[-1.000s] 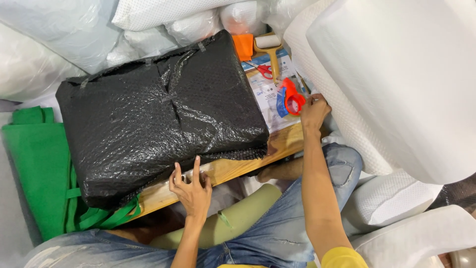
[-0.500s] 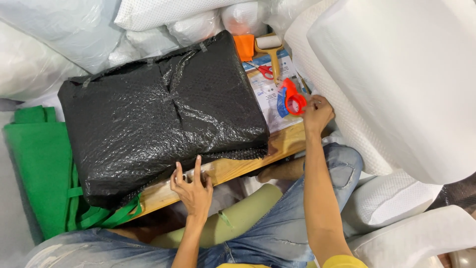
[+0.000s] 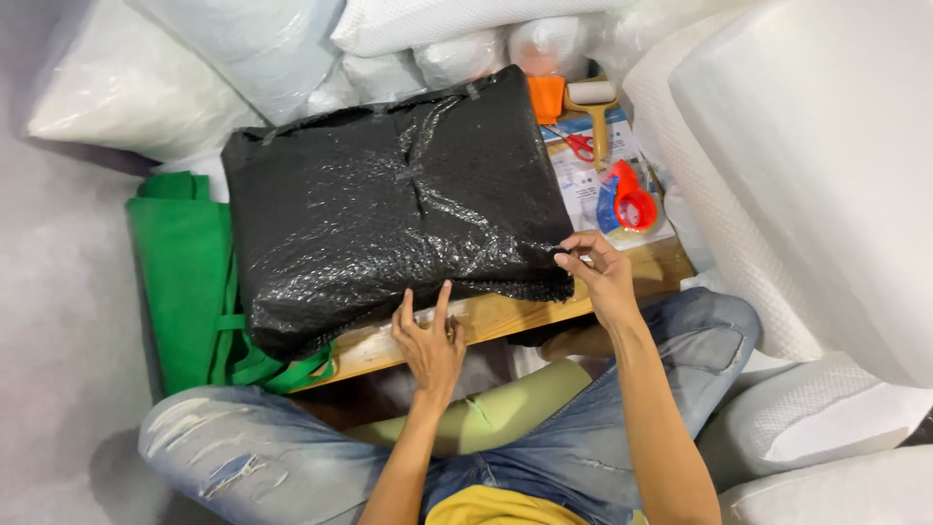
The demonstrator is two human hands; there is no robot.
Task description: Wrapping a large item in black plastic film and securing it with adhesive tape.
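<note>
So there's this big black bundle (image 3: 394, 199) wrapped in bubble wrap, all crinkly and shiny, sitting on a low wooden tabletop (image 3: 505, 316) and covering most of it. It's roughly rectangular and pillowy, with its long axis running left to right along the tabletop's near edge.

The right hand (image 3: 598, 272) is at the bundle's near right corner, grip pinched on the edge of the wrap there, so it's the hand actually on the thing. The left hand (image 3: 428, 340) lies flat on the near edge of the tabletop, grip released, fingers spread and pointing at the bundle just beyond them; can't tell if the fingertips touch it.

At the right edge of the tabletop there's a red tape dispenser (image 3: 630, 202) on some printed paper, plus red-handled scissors (image 3: 580, 146) farther back. A green fabric bag (image 3: 185, 277) sticks out past the left edge, and big white foam rolls (image 3: 807, 165) are piled all around.
</note>
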